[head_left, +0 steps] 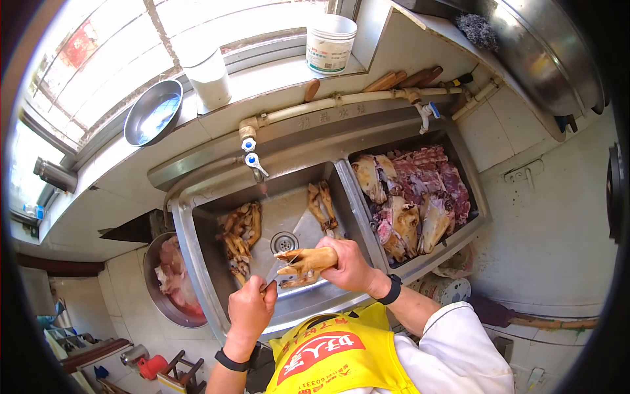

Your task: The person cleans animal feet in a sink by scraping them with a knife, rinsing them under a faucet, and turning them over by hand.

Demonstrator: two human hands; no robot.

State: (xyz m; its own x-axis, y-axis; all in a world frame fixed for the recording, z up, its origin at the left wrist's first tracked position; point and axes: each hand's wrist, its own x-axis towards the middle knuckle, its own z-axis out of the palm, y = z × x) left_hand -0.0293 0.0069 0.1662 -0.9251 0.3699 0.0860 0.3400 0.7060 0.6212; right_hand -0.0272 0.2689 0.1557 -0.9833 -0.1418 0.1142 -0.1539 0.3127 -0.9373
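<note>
Over the left basin of a steel double sink (186, 226), my right hand (351, 262) is wrapped round a singed, golden-brown animal foot (307, 261), its split hoof pointing left. My left hand (249, 308) is closed on a small knife (270, 284), most of its handle hidden in the fist. The thin blade reaches up toward the hoof; whether it touches cannot be made out. Below, a pile of similar feet (241, 230) lies along the basin's left side, and a few more feet (321, 205) rest at the back right, near the drain (284, 243).
In the right basin sit skinned-looking animal heads (401, 226) and red rib meat (426, 167). Taps (254, 163) hang over the sink from a wall pipe (315, 107). A bowl of pale meat (149, 262) stands at left. The sill holds a white bucket (330, 46) and a pan (153, 113).
</note>
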